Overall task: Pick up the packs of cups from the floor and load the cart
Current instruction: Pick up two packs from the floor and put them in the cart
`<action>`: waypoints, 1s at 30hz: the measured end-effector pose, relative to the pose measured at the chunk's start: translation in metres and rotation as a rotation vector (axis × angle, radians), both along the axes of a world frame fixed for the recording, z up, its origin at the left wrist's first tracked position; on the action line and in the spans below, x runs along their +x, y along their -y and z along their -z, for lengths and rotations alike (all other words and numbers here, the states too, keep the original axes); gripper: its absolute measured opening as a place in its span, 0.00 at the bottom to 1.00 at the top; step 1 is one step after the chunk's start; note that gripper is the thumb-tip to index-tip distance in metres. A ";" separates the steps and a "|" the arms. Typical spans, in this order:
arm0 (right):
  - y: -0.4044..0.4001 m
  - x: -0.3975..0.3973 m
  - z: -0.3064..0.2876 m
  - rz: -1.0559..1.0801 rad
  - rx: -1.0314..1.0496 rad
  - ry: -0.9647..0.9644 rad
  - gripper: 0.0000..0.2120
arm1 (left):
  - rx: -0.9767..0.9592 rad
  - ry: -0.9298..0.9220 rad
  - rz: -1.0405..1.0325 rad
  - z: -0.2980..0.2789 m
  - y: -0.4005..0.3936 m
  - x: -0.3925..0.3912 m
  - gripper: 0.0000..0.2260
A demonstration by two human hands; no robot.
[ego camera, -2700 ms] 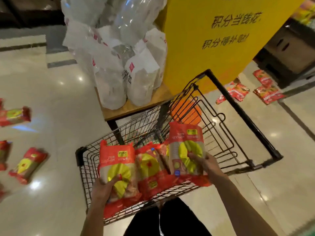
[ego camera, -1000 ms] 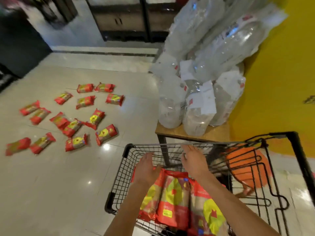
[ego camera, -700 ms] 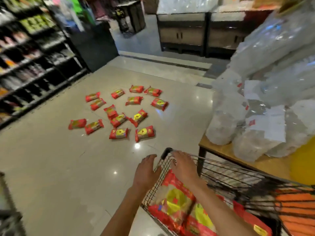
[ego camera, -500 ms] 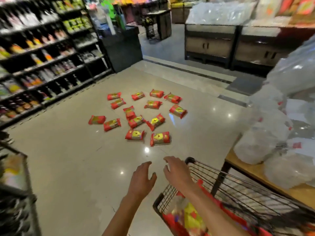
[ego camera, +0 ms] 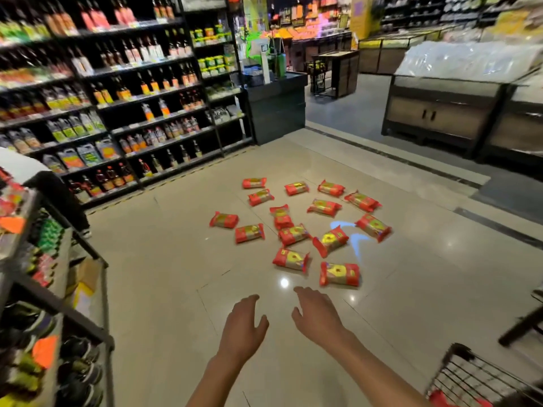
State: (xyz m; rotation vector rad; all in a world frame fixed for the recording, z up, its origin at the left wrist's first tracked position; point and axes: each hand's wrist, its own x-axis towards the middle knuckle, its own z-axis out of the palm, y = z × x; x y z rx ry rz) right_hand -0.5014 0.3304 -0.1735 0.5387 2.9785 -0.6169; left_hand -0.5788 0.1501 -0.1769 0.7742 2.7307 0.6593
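Both hands out front, nothing in either. Left hand (ego camera: pixel 245 324) and right hand (ego camera: pixel 318 317): fingers loose, spread, over bare floor (ego camera: pixel 164 274). Packs of cups (ego camera: pixel 302 227) scattered ahead, approx 15, nearest pack (ego camera: pixel 339 274) just beyond my right fingertips. Cart (ego camera: pixel 482 380) near right, corner only in view; something red inside, prob. packs already loaded, too blurred to count. Most of the job left; next pick looks like the nearest pack.
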 end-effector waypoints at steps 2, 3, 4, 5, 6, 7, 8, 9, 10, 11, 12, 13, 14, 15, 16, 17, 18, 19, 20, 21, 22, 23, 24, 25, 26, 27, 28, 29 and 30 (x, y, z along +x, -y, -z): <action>0.004 -0.033 -0.006 -0.033 0.057 0.025 0.24 | 0.000 -0.019 0.007 -0.002 0.001 -0.037 0.25; 0.003 -0.051 -0.009 -0.045 0.079 0.031 0.24 | 0.002 -0.022 0.012 -0.003 -0.001 -0.055 0.25; 0.002 -0.069 -0.012 -0.052 0.095 0.034 0.23 | 0.005 -0.024 0.016 -0.005 -0.003 -0.072 0.25; -0.001 -0.087 -0.014 -0.055 0.108 0.027 0.23 | 0.007 -0.027 0.023 -0.005 -0.006 -0.090 0.25; -0.005 -0.106 -0.016 -0.053 0.119 0.017 0.23 | 0.007 -0.027 0.029 -0.004 -0.009 -0.107 0.25; -0.009 -0.127 -0.017 -0.046 0.122 0.004 0.22 | 0.007 -0.024 0.032 -0.003 -0.013 -0.126 0.25; -0.014 -0.148 -0.016 -0.043 0.120 -0.001 0.22 | 0.004 -0.023 0.035 -0.002 -0.016 -0.145 0.25; -0.019 -0.170 -0.014 -0.048 0.125 0.004 0.22 | -0.002 -0.028 0.038 -0.001 -0.018 -0.166 0.25; -0.024 -0.193 -0.011 -0.065 0.144 0.021 0.22 | -0.009 -0.035 0.040 0.000 -0.020 -0.187 0.25; -0.029 -0.220 -0.007 -0.093 0.179 0.044 0.21 | -0.021 -0.039 0.037 0.002 -0.022 -0.210 0.25; -0.034 -0.246 -0.005 -0.124 0.213 0.061 0.20 | -0.032 -0.035 0.025 0.003 -0.023 -0.234 0.26; -0.039 -0.273 -0.004 -0.150 0.237 0.070 0.18 | -0.044 -0.029 0.013 0.003 -0.024 -0.259 0.26; -0.042 -0.299 -0.005 -0.171 0.251 0.074 0.17 | -0.065 -0.028 0.004 0.000 -0.024 -0.283 0.26; -0.045 -0.326 -0.007 -0.188 0.262 0.075 0.17 | -0.087 -0.032 -0.006 -0.002 -0.022 -0.307 0.26; -0.048 -0.353 -0.010 -0.205 0.280 0.073 0.17 | -0.109 -0.040 -0.013 -0.005 -0.021 -0.331 0.27; -0.050 -0.382 -0.012 -0.220 0.300 0.068 0.17 | -0.128 -0.052 -0.020 -0.009 -0.021 -0.357 0.27; -0.051 -0.406 -0.016 -0.229 0.313 0.058 0.18 | -0.137 -0.062 -0.029 -0.013 -0.021 -0.379 0.27; -0.052 -0.431 -0.019 -0.233 0.319 0.048 0.19 | -0.143 -0.069 -0.042 -0.017 -0.021 -0.403 0.27; -0.051 -0.459 -0.021 -0.237 0.318 0.041 0.21 | -0.145 -0.072 -0.062 -0.019 -0.021 -0.429 0.27; -0.049 -0.485 -0.022 -0.242 0.316 0.040 0.22 | -0.147 -0.073 -0.081 -0.021 -0.021 -0.454 0.27; -0.048 -0.510 -0.022 -0.252 0.312 0.038 0.23 | -0.147 -0.075 -0.095 -0.022 -0.023 -0.478 0.27; -0.046 -0.536 -0.022 -0.263 0.307 0.039 0.22 | -0.149 -0.076 -0.100 -0.022 -0.025 -0.503 0.27; -0.045 -0.561 -0.022 -0.272 0.296 0.043 0.22 | -0.147 -0.075 -0.100 -0.021 -0.027 -0.527 0.27; -0.044 -0.585 -0.021 -0.278 0.285 0.045 0.21 | -0.143 -0.070 -0.099 -0.019 -0.028 -0.552 0.27; -0.043 -0.609 -0.018 -0.279 0.275 0.051 0.20 | -0.137 -0.064 -0.100 -0.016 -0.030 -0.576 0.26; -0.042 -0.634 -0.013 -0.273 0.265 0.062 0.19 | -0.131 -0.058 -0.100 -0.012 -0.031 -0.602 0.26; -0.042 -0.658 -0.008 -0.264 0.258 0.070 0.19 | -0.126 -0.056 -0.097 -0.007 -0.031 -0.627 0.26; -0.042 -0.682 -0.002 -0.252 0.251 0.071 0.19 | -0.127 -0.057 -0.090 -0.002 -0.032 -0.653 0.26; -0.042 -0.707 0.004 -0.236 0.238 0.069 0.19 | -0.129 -0.052 -0.085 0.004 -0.031 -0.679 0.26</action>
